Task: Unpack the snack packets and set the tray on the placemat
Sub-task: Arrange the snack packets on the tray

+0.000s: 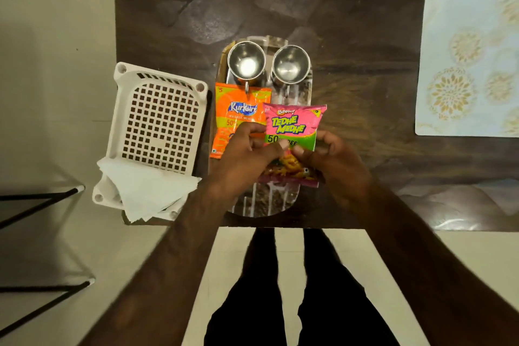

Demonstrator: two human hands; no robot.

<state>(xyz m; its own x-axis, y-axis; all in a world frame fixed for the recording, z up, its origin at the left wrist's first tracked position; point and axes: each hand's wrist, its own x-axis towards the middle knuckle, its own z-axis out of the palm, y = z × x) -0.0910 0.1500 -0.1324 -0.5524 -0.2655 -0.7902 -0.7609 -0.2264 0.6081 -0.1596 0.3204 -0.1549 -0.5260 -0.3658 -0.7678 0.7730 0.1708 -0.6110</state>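
- The tray (269, 205) lies on the table (365, 36), at its near edge, in front of the person.
- Two cups stand side by side at the tray's far end: the left cup (246, 60) and the right cup (291, 63).
- The Kurkure packet (238, 109) lies on the tray's left side, just nearer than the left cup.
- The Tedhe Medhe packet (292, 123) is to its right, overlapping its edge, pinched between the left hand (247, 154) and the right hand (334, 160) over the tray's middle.
- The basket (157, 121) sits just left of the tray, at the table's left edge.
- The napkins (146, 191) lie over the basket's near end.
- The placemat (469, 59) lies well apart, to the far right.
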